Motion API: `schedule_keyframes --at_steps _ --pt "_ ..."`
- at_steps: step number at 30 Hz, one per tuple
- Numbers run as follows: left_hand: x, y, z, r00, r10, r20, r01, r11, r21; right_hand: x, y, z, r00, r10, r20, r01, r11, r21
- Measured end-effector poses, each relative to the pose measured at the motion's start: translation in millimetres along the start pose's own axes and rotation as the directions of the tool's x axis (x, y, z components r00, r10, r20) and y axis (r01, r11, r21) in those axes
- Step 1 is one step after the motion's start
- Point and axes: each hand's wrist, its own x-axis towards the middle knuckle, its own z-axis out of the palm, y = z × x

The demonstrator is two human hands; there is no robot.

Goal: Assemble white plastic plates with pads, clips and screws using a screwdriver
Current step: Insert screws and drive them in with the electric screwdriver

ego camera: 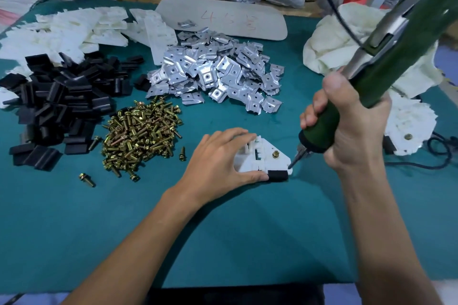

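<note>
A white plastic plate lies on the teal table, with a black pad on its near corner and a brass screw standing in it. My left hand presses down on the plate's left side, thumb along its near edge. My right hand grips a green electric screwdriver, tilted, its bit tip at the plate's right corner, just right of the screw.
Left of the plate lie piles of brass screws, black pads and metal clips. Bare white plates are heaped at the back left, more white plates at the right. A black cord runs along the right edge.
</note>
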Motion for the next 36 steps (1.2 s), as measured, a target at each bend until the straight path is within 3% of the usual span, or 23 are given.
schedule_keyframes --at_steps 6,36 --pt "0.0 1.5 -2.1 1.000 -0.005 0.020 0.005 1.000 0.005 12.8 6.7 15.1 0.999 -0.029 0.044 0.029 1.000 -0.010" --pt "0.7 2.7 -1.0 1.000 0.004 0.018 -0.004 1.000 -0.023 10.3 23.7 27.0 0.990 -0.130 -0.050 0.124 0.987 -0.106"
